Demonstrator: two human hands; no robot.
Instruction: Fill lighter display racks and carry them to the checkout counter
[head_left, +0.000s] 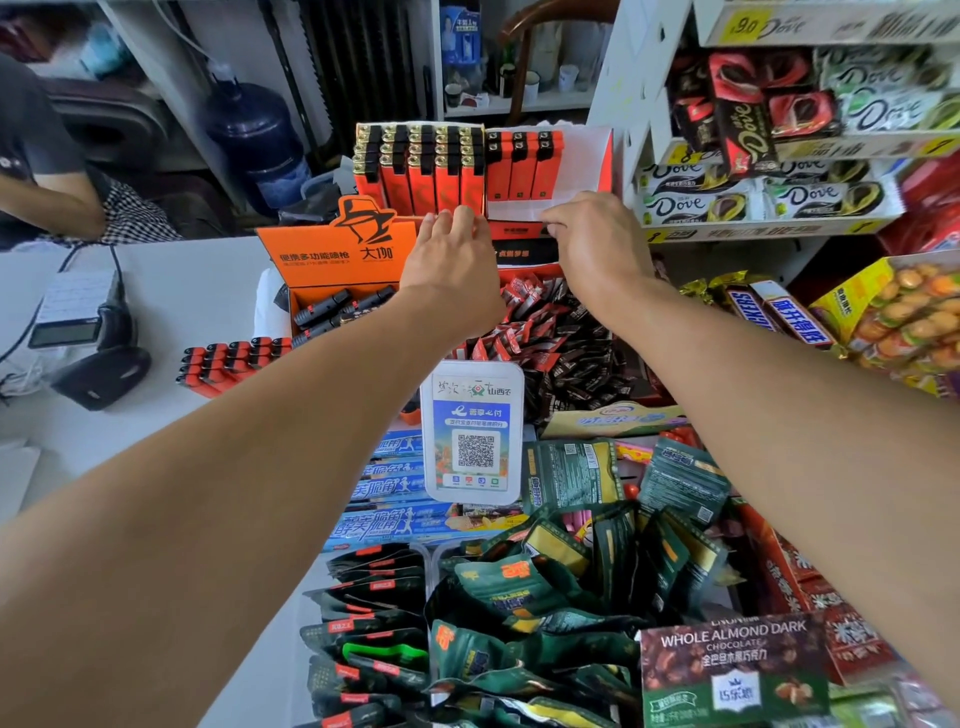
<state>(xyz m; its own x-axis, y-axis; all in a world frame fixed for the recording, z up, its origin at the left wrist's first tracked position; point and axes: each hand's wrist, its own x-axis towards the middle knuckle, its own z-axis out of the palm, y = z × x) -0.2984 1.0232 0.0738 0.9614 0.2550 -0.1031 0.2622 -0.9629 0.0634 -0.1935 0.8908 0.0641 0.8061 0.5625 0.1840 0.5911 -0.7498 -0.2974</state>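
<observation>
Standing lighters (423, 171) filling rack (597, 156) (orange), half-full

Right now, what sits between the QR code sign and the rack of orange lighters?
In the head view, a heap of red-and-black snack packets lies between the QR code sign and the lighter rack.

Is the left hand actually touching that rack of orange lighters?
Touching. In the head view, the left hand has its fingertips laid against the front lower edge of the orange lighter rack, with no gap visible between them.
</observation>
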